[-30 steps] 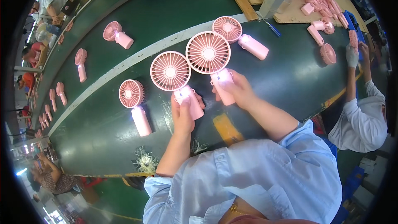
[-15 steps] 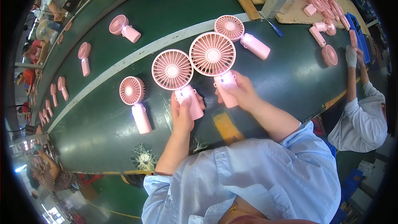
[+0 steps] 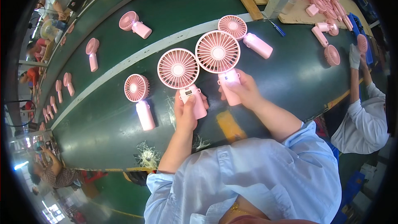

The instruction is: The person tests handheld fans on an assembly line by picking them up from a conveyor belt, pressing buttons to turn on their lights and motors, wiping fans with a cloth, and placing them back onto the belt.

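My left hand (image 3: 185,115) is closed around the handle of a pink handheld fan (image 3: 178,60), its thumb on the front just below a small dark display. A second pink handheld fan (image 3: 217,41) is gripped by its handle in my right hand (image 3: 245,90), the thumb lying across the front beside a glowing spot. Both fans point heads away from me, and their round grilles touch or nearly touch. To the left, another pink fan (image 3: 145,116) lies on the dark green work surface (image 3: 99,141). Behind the right-hand fan lies one more (image 3: 259,46), its head partly covered.
More pink fans (image 3: 141,30) lie on the far green strip beyond a pale divider (image 3: 120,64). A blue screwdriver (image 3: 278,29) rests near a wooden strip (image 3: 244,0). At right are a fan pile (image 3: 325,0) and a co-worker (image 3: 360,120) holding a fan.
The left-hand fan's display now shows dark where it glowed before. Fans on the far strip have shifted right. The co-worker's fan has turned its face. My grips stay the same.
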`<control>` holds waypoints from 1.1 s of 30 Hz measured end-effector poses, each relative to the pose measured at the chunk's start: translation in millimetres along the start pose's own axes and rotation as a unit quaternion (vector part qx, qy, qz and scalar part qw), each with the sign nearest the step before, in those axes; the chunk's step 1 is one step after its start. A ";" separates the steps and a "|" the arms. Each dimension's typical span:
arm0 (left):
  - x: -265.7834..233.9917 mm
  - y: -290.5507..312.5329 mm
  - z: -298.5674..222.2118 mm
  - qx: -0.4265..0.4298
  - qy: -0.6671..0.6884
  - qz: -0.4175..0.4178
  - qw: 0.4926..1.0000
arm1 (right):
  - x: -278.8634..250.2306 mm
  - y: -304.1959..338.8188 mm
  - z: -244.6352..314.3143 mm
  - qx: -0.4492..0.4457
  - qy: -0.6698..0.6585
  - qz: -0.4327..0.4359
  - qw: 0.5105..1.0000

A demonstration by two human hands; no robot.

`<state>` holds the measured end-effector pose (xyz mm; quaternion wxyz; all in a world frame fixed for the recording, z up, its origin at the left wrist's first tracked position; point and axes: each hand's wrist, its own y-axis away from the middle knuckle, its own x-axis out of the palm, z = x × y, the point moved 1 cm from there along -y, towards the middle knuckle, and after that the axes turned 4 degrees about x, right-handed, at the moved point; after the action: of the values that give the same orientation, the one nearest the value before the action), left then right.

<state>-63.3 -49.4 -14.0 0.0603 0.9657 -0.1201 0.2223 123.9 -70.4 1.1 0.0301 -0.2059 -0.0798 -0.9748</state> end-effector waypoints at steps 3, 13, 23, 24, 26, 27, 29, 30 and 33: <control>0.7 1.0 -0.6 -0.005 0.009 -0.004 1.000 | -2.3 -0.7 -1.6 0.015 -0.001 0.008 1.000; 0.4 -1.7 -1.4 -0.005 0.025 -0.010 1.000 | -0.4 -3.5 2.4 0.027 -0.017 -0.030 0.999; -1.7 0.6 0.5 -0.071 0.031 -0.050 0.996 | -10.6 -11.1 -9.1 0.038 -0.184 0.029 0.982; 1.5 0.4 -0.6 -0.098 0.006 -0.076 0.992 | -8.6 -11.7 -9.3 0.058 -0.216 0.039 0.974; 1.3 0.0 1.0 -0.142 0.033 -0.056 0.988 | -7.4 -11.6 -7.8 0.056 -0.252 0.072 0.963; 6.0 -1.7 0.5 -0.175 0.064 -0.060 0.981 | -7.6 -10.7 -7.4 0.024 -0.246 0.151 0.957; 2.0 -0.8 5.9 -0.178 0.157 0.030 0.971 | 7.7 -2.2 -1.7 0.048 -0.164 0.113 0.979; 3.3 -1.0 7.7 -0.185 0.181 0.059 0.964 | 8.3 -3.1 -8.9 0.039 -0.185 0.149 0.971; 36.4 1.6 -15.0 -0.255 0.264 -0.029 0.930 | 8.8 2.0 -20.0 0.054 -0.152 0.183 0.970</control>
<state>-38.2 -55.9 15.7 0.3408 0.8272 -0.1240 0.4292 108.1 -75.9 -13.1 0.2070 -0.3607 -0.0963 -0.9043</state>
